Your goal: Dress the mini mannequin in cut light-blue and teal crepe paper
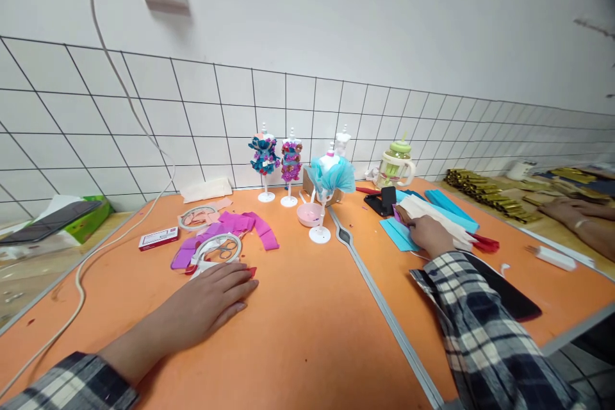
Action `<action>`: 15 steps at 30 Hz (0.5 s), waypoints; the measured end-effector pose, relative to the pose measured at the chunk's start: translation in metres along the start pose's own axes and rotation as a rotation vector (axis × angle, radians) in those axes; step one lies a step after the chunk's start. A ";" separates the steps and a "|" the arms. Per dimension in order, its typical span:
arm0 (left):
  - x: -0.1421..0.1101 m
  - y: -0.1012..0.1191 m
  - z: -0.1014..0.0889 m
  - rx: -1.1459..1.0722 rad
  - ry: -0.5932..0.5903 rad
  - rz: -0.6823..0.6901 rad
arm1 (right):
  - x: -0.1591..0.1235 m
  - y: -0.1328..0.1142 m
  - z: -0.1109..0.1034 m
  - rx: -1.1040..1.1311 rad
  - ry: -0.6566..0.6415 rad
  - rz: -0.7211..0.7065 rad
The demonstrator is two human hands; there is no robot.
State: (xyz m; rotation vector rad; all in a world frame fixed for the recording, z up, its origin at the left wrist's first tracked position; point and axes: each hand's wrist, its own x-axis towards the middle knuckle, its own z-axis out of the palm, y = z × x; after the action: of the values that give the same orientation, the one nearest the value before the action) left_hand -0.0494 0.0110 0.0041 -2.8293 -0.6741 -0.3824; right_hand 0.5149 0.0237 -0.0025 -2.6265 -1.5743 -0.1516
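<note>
Cream crepe-like strip (449, 223) lies R of the blue-tulle mini mannequin (331, 174), w/ lt-blue sheets (398, 234) beside it. R hand (432, 236) is on this pile, fingers curled; can't tell if they grip anything. L hand (211, 298) rests flat on orange counter (307, 327), nearer & L of mannequin, fingers extended, nothing gripped. Just beyond: white hoop (239, 247) w/ scissors (227, 247) showing inside, purple strips (263, 230) next to it. Pink bowl (306, 215) sits just L of mannequin's stem; 2 dressed mannequins (291, 163) behind-L. Green-lidded jug (396, 166) behind-R; far R of mannequin, another person's hand (569, 211).
</note>
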 end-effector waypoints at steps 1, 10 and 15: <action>0.000 0.000 0.000 -0.004 0.006 0.002 | 0.000 -0.001 -0.001 0.006 -0.017 -0.006; -0.001 -0.001 0.001 0.071 -0.011 0.034 | -0.004 -0.009 -0.013 0.057 -0.057 0.034; -0.001 -0.002 0.002 0.071 -0.010 0.034 | -0.007 -0.011 -0.016 0.083 -0.041 0.033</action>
State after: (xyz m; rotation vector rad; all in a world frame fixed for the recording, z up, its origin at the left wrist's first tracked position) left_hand -0.0506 0.0129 0.0024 -2.7734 -0.6277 -0.3316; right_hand 0.5013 0.0214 0.0122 -2.6067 -1.5137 -0.0302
